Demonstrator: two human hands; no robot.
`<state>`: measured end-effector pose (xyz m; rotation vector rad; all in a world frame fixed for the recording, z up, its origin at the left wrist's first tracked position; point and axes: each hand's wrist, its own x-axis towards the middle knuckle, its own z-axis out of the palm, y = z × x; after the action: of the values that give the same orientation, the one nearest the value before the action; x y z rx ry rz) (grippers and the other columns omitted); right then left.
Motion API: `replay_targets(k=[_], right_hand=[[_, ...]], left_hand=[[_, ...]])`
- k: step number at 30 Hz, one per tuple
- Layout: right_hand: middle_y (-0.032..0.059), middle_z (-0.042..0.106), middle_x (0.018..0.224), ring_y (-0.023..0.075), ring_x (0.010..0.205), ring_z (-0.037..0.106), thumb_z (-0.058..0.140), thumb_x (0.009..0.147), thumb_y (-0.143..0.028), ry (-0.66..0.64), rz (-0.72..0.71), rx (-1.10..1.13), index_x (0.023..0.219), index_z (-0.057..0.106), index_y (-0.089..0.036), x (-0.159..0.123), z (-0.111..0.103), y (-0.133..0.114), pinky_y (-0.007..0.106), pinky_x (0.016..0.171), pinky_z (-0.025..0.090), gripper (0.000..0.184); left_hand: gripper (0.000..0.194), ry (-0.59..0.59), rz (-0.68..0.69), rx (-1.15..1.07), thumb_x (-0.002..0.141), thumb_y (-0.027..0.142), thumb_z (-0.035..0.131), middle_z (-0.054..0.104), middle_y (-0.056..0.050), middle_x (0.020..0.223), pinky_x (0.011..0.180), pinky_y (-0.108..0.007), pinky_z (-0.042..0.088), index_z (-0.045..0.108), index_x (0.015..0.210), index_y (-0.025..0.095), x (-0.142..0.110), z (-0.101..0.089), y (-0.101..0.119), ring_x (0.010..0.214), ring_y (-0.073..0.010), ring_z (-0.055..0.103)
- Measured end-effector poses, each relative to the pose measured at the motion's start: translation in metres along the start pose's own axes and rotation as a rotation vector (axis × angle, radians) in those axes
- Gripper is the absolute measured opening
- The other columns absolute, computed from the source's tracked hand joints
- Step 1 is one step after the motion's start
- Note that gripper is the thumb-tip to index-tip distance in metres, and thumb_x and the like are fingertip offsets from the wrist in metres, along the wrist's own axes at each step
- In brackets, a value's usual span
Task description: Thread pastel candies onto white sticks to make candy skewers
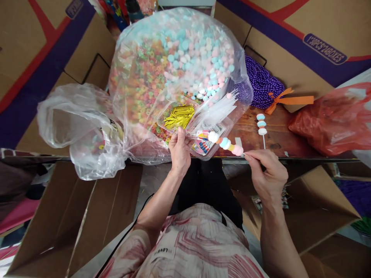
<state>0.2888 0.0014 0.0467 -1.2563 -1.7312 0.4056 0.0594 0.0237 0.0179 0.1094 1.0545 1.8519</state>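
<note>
A candy skewer [225,143], threaded with white, blue, pink and yellow pieces, slants between my hands. My left hand [180,152] pinches its upper left end, where the stick looks pale and thin. At the lower right tip, beside a pink piece, the thumb and forefinger of my right hand [268,170] are closed. Gold twist ties [180,117] lie just above my left hand. Next to them is a bundle of white sticks [216,110] over a clear plastic tray [210,152] with printed labels. A shorter candy skewer [261,124] lies on the table beyond my right hand.
A big clear bag [174,50] of ring-shaped and pastel candies fills the table's middle. Purple bead strands [261,83] and a red plastic bag [333,119] lie rightward, a crumpled clear bag [95,150] leftward. Large cartons [290,38] stand behind; open boxes [321,197] sit below the edge.
</note>
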Motion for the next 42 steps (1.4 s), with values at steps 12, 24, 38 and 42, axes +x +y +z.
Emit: replay_targets(k=[12,24,38,42], right_hand=[[0.0012,0.079,0.086,0.0196,0.08,0.072,0.071,0.099,-0.017,-0.068,-0.244,-0.154,0.094,0.077,-0.025,0.002,-0.005,0.0,0.037,0.078,0.047,0.011],[0.0021,0.078,0.087,0.02,0.079,0.071,0.074,0.094,-0.011,-0.024,-0.239,-0.132,0.094,0.075,-0.024,-0.01,0.006,-0.003,0.037,0.078,0.051,0.013],[-0.0002,0.075,0.087,0.0176,0.078,0.069,0.074,0.094,-0.013,-0.03,-0.07,0.095,0.092,0.076,-0.026,-0.016,0.027,-0.005,0.033,0.072,0.054,0.013],[-0.001,0.072,0.083,0.0162,0.075,0.066,0.073,0.095,-0.013,-0.06,-0.074,0.078,0.092,0.075,-0.026,-0.018,0.031,-0.006,0.031,0.069,0.052,0.013]], left_hand=[[0.052,-0.067,0.223,0.158,0.072,0.065,0.091,0.065,0.005,0.072,0.061,-0.021,0.053,0.064,0.078,0.021,0.012,-0.016,-0.008,0.063,-0.0092,0.063],[0.056,0.008,0.249,0.213,0.075,0.07,0.086,0.063,0.005,0.072,0.058,-0.021,0.054,0.06,0.08,0.02,0.015,-0.021,-0.017,0.059,-0.0081,0.061],[0.053,-0.146,0.275,0.29,0.079,0.072,0.082,0.071,0.001,0.083,0.071,-0.026,0.058,0.072,0.091,0.022,0.009,-0.021,-0.024,0.073,-0.0124,0.066],[0.049,-0.101,0.328,0.221,0.081,0.068,0.083,0.073,0.0,0.089,0.085,-0.029,0.059,0.073,0.092,0.022,0.008,-0.019,-0.03,0.083,-0.0138,0.069]])
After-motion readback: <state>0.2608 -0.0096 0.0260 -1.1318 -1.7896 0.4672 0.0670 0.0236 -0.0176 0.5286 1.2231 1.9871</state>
